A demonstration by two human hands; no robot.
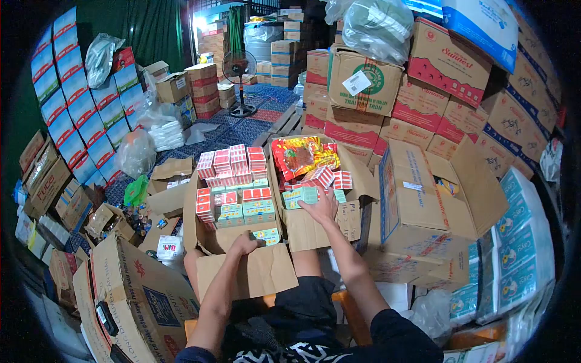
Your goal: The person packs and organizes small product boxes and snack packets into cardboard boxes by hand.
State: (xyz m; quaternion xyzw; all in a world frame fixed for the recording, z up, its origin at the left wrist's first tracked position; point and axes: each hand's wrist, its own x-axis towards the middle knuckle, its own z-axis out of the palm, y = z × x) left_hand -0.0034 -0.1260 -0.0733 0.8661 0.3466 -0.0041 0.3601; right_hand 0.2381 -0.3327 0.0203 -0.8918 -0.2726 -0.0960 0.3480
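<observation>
An open carton (190,227) in front of me holds rows of small red-and-white boxes (223,160) and green-and-white boxes (259,210). My left hand (244,244) is at its near side, fingers closed at the end of a small green-and-white box (267,235); its fingertips are partly hidden. In a second open carton (327,227) to the right, my right hand (322,206) grips a green-and-white box (301,196). Red-and-white boxes (325,176) lie just beyond those fingers. Behind them are red and yellow food packets (296,156).
A large open carton (411,199) stands at my right, another tall carton (136,290) at my left. Stacked cartons (417,103) rise behind on the right. A standing fan (241,75) is on the blue floor mats (266,106). Plastic bags (136,151) lie on the left.
</observation>
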